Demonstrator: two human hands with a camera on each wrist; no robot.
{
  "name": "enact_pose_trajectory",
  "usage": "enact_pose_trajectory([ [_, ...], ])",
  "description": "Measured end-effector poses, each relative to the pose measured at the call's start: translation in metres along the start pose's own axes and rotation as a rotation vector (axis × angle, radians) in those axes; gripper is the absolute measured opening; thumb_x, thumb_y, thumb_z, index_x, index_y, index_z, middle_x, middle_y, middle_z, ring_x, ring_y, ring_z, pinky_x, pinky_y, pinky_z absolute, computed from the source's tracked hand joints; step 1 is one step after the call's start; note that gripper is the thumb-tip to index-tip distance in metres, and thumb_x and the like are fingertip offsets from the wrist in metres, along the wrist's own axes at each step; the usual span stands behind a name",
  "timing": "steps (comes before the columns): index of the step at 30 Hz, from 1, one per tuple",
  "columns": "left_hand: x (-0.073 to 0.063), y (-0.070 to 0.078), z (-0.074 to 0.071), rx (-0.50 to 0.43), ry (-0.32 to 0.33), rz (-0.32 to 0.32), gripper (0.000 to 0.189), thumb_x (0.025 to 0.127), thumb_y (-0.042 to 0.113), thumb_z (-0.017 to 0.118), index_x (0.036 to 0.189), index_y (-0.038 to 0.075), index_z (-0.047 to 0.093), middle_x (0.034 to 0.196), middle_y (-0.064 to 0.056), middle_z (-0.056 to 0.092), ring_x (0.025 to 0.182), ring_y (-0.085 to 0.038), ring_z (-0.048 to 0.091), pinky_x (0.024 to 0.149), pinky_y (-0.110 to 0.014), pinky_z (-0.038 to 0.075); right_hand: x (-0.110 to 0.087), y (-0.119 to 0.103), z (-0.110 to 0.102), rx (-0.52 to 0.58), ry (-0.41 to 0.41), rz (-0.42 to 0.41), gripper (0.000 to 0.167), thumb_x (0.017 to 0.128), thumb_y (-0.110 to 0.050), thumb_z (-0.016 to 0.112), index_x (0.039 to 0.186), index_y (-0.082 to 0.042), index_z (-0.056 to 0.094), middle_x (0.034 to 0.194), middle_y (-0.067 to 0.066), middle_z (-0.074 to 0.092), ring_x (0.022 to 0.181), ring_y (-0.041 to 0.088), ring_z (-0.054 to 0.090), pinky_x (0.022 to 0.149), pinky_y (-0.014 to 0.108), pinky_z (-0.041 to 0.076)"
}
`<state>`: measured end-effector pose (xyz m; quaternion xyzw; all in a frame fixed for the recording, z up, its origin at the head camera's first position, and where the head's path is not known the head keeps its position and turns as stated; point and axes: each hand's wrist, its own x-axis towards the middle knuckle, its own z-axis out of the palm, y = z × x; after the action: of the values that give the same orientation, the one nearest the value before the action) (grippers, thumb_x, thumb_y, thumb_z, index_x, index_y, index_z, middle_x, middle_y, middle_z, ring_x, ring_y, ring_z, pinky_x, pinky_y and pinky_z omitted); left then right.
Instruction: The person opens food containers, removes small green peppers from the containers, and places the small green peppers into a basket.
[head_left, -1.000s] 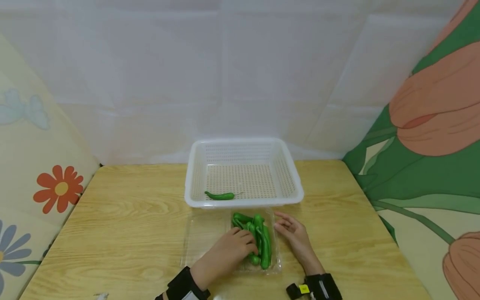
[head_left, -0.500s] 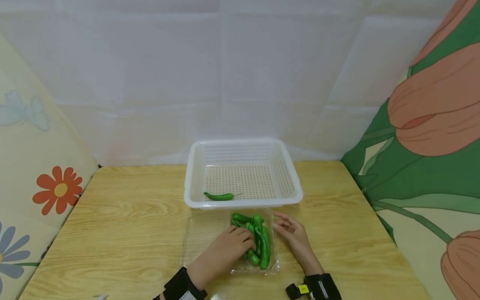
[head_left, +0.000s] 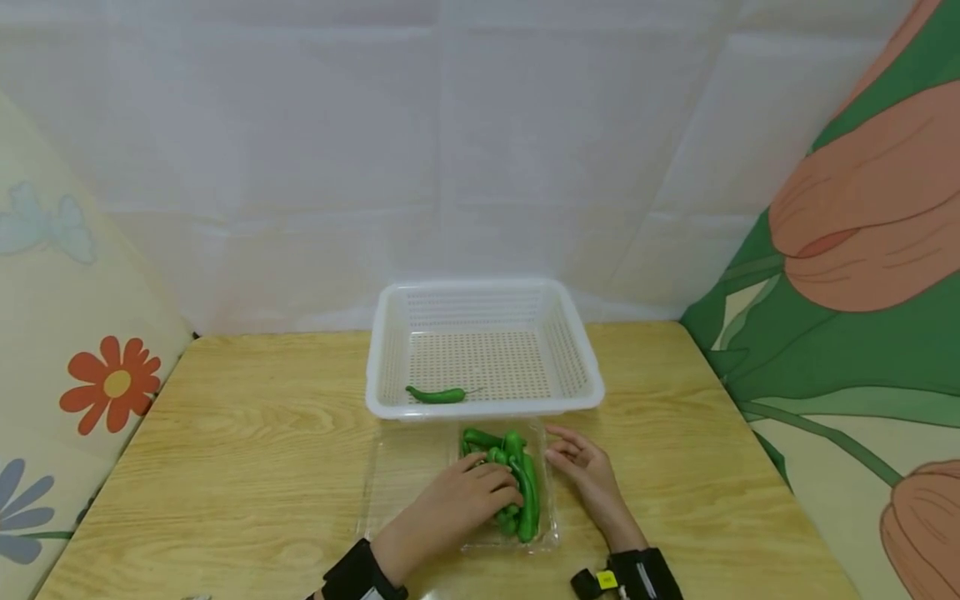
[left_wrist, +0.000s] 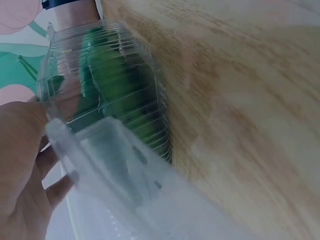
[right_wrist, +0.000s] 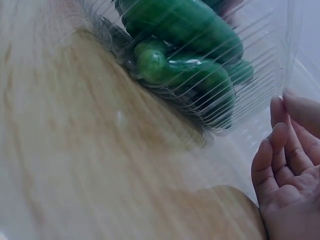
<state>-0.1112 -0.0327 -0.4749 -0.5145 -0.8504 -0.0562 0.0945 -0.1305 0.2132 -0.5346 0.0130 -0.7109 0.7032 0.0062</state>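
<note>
A clear plastic clamshell box (head_left: pixel 550 521) lies on the table with its lid (head_left: pixel 393 467) folded out to the left. Several green chili peppers (head_left: pixel 529 500) fill the box side. My left hand (head_left: pixel 457 504) reaches in from the left, fingers bent down over the peppers. Its fingertips are hidden, so I cannot tell whether they hold one. In the left wrist view, peppers (left_wrist: pixel 112 75) show through the ribbed wall. At the box's right rim, my right hand (head_left: pixel 588 475) pinches the edge between thumb and forefinger; the right wrist view shows this hand (right_wrist: pixel 292 160) close up.
Just behind the box stands a white perforated basket (head_left: pixel 585 350), with one green chili pepper (head_left: pixel 437 396) near its front wall. The wooden table (head_left: pixel 262 433) meets a white cloth backdrop (head_left: pixel 300 167). Printed panels (head_left: pixel 847 358) flank both sides.
My left hand has shifted slightly among the peppers, its fingers moving a little to the right, and some peppers under it have stirred. The right hand has stayed at the rim.
</note>
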Motion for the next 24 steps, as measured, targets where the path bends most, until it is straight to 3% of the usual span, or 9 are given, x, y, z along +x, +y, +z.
enact_pose_trajectory([
  [8, 0.001, -0.004, -0.006, -0.001, 0.026, 0.024, 0.041, 0.087, 0.036, 0.073, 0.126, 0.029, 0.064, 0.123, 0.011, 0.062, 0.122, -0.007, 0.054, 0.117, -0.043, 0.027, -0.001, 0.0, 0.0, -0.018, 0.003, 0.003, 0.039, 0.094, -0.002, 0.065, 0.13, 0.011, 0.055, 0.088, -0.002, 0.068, 0.083, 0.008, 0.063, 0.076, 0.018, 0.05],
  [19, 0.003, -0.006, -0.026, -0.054, 0.061, 0.043, 0.051, 0.093, 0.04, 0.066, 0.141, 0.027, 0.056, 0.126, 0.007, 0.06, 0.122, -0.01, 0.053, 0.114, -0.042, 0.033, 0.001, -0.001, 0.0, -0.036, 0.009, 0.005, 0.04, 0.093, -0.004, 0.067, 0.13, 0.009, 0.056, 0.089, 0.0, 0.068, 0.084, 0.008, 0.064, 0.078, 0.018, 0.05],
  [24, 0.001, -0.005, -0.028, -0.008, 0.061, 0.037, 0.052, 0.096, 0.041, 0.063, 0.145, 0.027, 0.051, 0.126, 0.007, 0.059, 0.118, -0.012, 0.054, 0.101, -0.035, 0.045, 0.001, -0.001, 0.0, -0.028, 0.013, 0.004, 0.04, 0.094, -0.003, 0.066, 0.13, 0.009, 0.056, 0.088, -0.002, 0.068, 0.084, 0.008, 0.064, 0.078, 0.018, 0.05],
])
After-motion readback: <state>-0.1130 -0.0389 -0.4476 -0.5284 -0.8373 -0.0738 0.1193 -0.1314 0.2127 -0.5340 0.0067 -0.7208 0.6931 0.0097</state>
